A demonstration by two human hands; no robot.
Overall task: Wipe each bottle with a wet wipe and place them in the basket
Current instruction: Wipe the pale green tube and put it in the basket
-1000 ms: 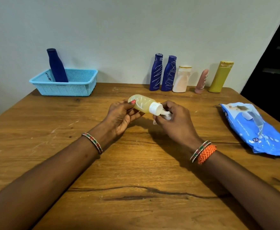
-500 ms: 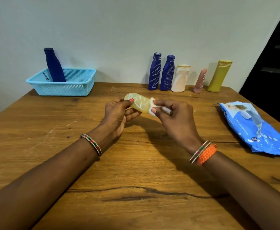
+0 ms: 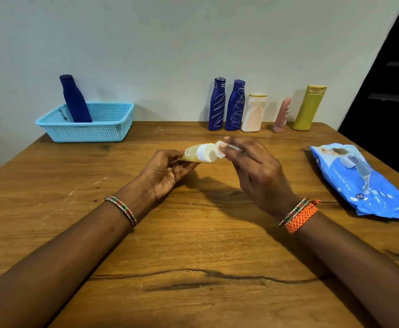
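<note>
Above the bench (image 3: 193, 233) centre: the yellow bottle (image 3: 193, 153) lies nearly level, long axis left-right, white cap toward the right.
Left hand (image 3: 164, 172): fingers curled round the bottle's base end.
Right hand (image 3: 257, 171): fingers pinching a wet wipe (image 3: 221, 150) against the cap.
Basket (image 3: 87, 129): far left, holding one blue bottle (image 3: 75, 100), leaning.
Wipes pack (image 3: 359, 181): right, lying flat.
</note>
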